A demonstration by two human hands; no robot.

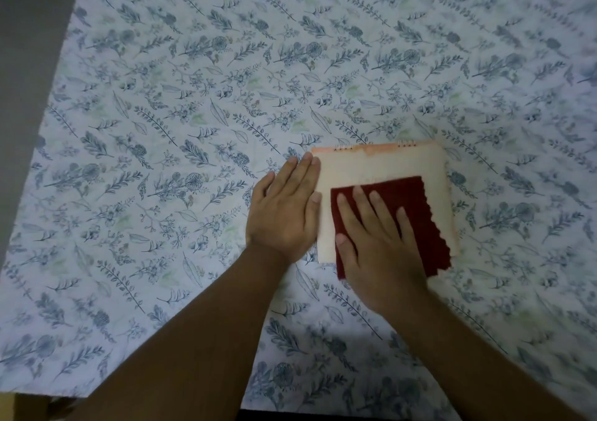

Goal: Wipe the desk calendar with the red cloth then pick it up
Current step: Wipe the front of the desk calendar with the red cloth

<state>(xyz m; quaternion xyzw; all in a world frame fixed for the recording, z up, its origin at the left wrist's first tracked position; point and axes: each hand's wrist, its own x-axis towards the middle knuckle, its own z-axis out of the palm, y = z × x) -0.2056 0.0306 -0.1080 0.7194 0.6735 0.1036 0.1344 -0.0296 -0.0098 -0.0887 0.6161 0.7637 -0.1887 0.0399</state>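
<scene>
My flat, empty left hand point(286, 209) braces the desk calendar point(381, 168) at nine o'clock so it won't slide; my right hand point(378, 243) presses the red cloth point(416, 207) flat, fingers spread.

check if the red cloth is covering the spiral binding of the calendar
No, the red cloth lies on the lower right part of the calendar, under the right hand, and the spiral binding at the far edge stays bare.
</scene>
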